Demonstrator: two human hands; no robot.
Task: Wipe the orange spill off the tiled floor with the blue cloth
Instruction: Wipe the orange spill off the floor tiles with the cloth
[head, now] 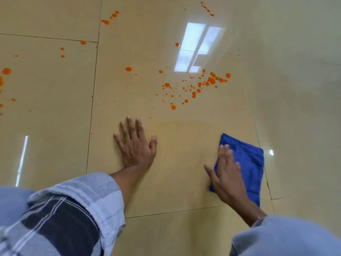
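Observation:
Orange drops of the spill [195, 87] are scattered over the glossy beige tiled floor [177, 182], densest ahead of me at centre right, with more at the far left [6, 71] and top. The folded blue cloth [249, 163] lies flat on the tile at the lower right. My right hand [227, 174] presses flat on the cloth's left part, fingers spread. My left hand [134, 145] rests palm down on the bare tile, fingers apart, holding nothing. A faint wet smear [184, 124] shows between the hands and the drops.
Dark grout lines [92, 108] divide the large tiles. A window's reflection [195, 48] glares on the floor above the drops. My checked sleeves fill the bottom corners.

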